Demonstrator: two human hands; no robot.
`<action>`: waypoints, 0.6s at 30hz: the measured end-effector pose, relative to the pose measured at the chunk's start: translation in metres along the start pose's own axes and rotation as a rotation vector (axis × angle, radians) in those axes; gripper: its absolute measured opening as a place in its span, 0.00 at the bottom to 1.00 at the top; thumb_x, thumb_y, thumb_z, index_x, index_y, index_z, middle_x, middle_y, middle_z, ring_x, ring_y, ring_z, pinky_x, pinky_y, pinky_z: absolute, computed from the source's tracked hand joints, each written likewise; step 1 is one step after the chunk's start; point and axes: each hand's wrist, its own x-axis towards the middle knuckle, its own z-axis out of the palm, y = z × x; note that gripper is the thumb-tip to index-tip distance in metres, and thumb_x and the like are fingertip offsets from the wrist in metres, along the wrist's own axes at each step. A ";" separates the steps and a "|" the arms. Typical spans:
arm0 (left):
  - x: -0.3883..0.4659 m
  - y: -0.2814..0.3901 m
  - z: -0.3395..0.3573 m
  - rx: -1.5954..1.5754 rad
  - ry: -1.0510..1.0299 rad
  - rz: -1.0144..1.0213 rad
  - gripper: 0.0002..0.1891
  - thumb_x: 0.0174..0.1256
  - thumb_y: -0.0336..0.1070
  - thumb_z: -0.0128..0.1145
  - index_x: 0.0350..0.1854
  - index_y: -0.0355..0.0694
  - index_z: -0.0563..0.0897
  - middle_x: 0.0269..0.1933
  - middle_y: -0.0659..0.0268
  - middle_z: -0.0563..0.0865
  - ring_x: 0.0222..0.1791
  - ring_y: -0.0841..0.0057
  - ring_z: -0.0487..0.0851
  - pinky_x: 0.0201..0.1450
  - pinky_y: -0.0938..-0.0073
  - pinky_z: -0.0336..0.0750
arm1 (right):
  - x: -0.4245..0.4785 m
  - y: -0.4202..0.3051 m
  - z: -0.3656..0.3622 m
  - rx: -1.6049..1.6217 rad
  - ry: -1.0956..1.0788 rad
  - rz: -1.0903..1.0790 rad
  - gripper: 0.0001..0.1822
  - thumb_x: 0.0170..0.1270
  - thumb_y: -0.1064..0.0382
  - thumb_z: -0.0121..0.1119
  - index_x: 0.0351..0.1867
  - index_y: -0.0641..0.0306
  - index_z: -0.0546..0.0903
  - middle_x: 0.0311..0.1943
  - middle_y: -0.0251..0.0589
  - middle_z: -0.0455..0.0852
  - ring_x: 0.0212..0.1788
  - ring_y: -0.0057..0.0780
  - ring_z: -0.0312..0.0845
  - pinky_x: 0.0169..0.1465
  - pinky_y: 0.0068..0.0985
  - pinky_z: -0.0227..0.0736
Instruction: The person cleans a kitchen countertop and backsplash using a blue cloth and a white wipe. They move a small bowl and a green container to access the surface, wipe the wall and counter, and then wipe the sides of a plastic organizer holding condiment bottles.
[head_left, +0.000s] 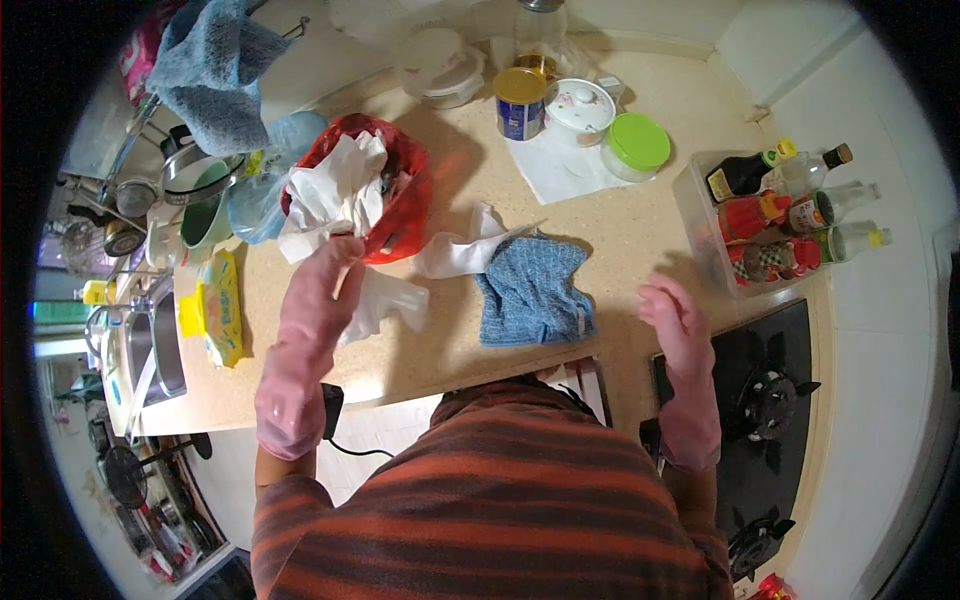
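Pink rubber gloves cover both my hands. My left hand (326, 281) reaches to the near edge of a red plastic bag (411, 199), its fingertips against crumpled white paper (322, 199) in the bag's mouth; whether they grip it is unclear. My right hand (675, 315) hovers at the counter's right part, fingers loosely bent and holding nothing. Between the hands lies a blue cloth (534, 292), rumpled, with a white crumpled sheet (461, 251) touching its left side. A translucent white plastic piece (386, 300) rests just right of my left hand.
A bin of sauce bottles (701, 217) stands right, beyond the black gas hob (780, 352). Behind are a green-lidded jar (636, 144), a lidded white pot (580, 109) and a gold-lidded can (520, 105). At left are a yellow wipes pack (223, 307), a green bowl (204, 217) and a sink (161, 337).
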 end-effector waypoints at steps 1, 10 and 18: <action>0.003 0.002 0.008 0.214 0.046 0.223 0.11 0.61 0.22 0.54 0.45 0.40 0.79 0.48 0.57 0.83 0.52 0.64 0.81 0.55 0.67 0.73 | -0.002 0.002 -0.012 0.006 0.027 -0.015 0.14 0.66 0.64 0.59 0.50 0.67 0.80 0.39 0.35 0.84 0.39 0.18 0.78 0.45 0.19 0.74; 0.030 0.004 0.102 0.400 -0.385 -0.104 0.23 0.52 0.36 0.63 0.54 0.44 0.79 0.59 0.54 0.78 0.61 0.54 0.72 0.66 0.63 0.64 | -0.011 -0.021 -0.104 -0.289 0.375 -0.421 0.11 0.69 0.69 0.53 0.50 0.68 0.81 0.39 0.34 0.84 0.39 0.18 0.76 0.45 0.17 0.71; 0.065 0.068 0.088 -0.556 -0.101 0.394 0.03 0.46 0.25 0.58 0.25 0.34 0.83 0.45 0.53 0.86 0.54 0.65 0.79 0.57 0.68 0.68 | -0.002 0.007 -0.136 -0.527 0.459 -0.466 0.11 0.64 0.68 0.58 0.47 0.68 0.81 0.41 0.44 0.86 0.43 0.27 0.81 0.50 0.25 0.75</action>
